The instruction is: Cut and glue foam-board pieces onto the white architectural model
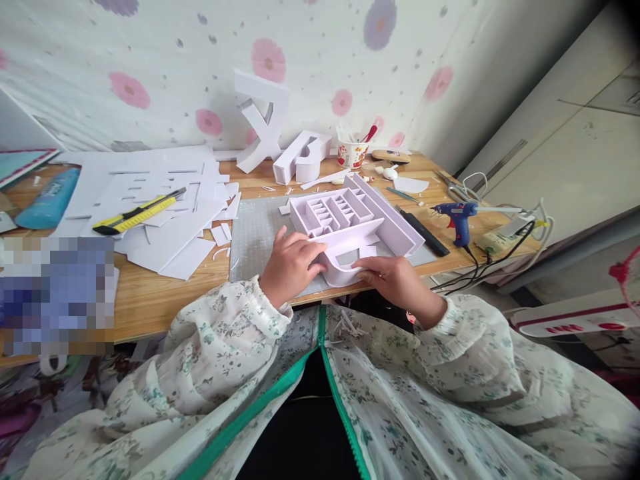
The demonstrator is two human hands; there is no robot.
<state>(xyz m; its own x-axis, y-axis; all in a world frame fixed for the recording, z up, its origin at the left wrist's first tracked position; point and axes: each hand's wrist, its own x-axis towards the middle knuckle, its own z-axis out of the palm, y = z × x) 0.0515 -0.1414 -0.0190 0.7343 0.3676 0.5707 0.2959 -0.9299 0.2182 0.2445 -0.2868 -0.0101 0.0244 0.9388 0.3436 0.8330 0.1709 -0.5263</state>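
Observation:
A white foam-board model with upright walls and several small compartments lies on the grey cutting mat in front of me. Its near end has a curved strip wall. My left hand pinches the left side of that curve between thumb and fingers. On the right side of the same curve, my right hand grips the wall's edge, thumb and fingers closed. Parts of the curved strip are hidden behind my fingers. A black tool lies beside the model on the right.
A blue glue gun stands at right, its cord near a power strip. A yellow utility knife rests on white sheets at left. Foam shapes, a paper cup and scissors are at the back.

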